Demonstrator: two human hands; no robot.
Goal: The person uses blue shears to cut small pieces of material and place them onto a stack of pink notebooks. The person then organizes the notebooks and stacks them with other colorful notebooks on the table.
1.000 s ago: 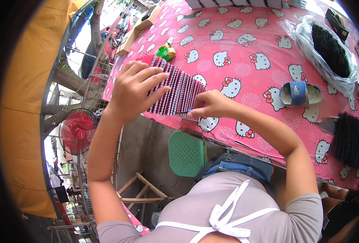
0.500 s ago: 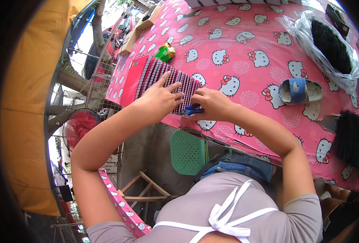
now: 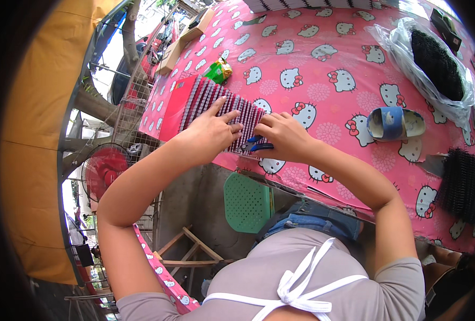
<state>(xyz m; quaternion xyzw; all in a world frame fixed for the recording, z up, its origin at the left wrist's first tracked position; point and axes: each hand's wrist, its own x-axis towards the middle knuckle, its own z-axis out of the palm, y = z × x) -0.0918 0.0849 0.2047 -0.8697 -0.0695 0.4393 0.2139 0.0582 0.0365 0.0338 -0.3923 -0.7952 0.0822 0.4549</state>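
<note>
A fanned row of overlapping red cards (image 3: 201, 97), edged with small pale pieces, lies at the table's near left; what the pieces are is too small to tell. My left hand (image 3: 212, 130) rests flat on the cards with its fingers spread. Just right of it, my right hand (image 3: 283, 136) closes around blue-handled pliers (image 3: 263, 146). The pliers' jaws are at the right end of the cards, partly hidden by my fingers.
The table has a pink cat-print cover (image 3: 323, 96). On it are a green-yellow packet (image 3: 217, 70), a blue slipper (image 3: 395, 123), a plastic bag of black mesh (image 3: 435, 64) and a black bristly bundle (image 3: 464, 184). A green perforated stool (image 3: 246, 203) stands below the near edge.
My right hand and the pliers have shifted very slightly, with the blue handles turned a little. My left hand stays in place on the cards.
</note>
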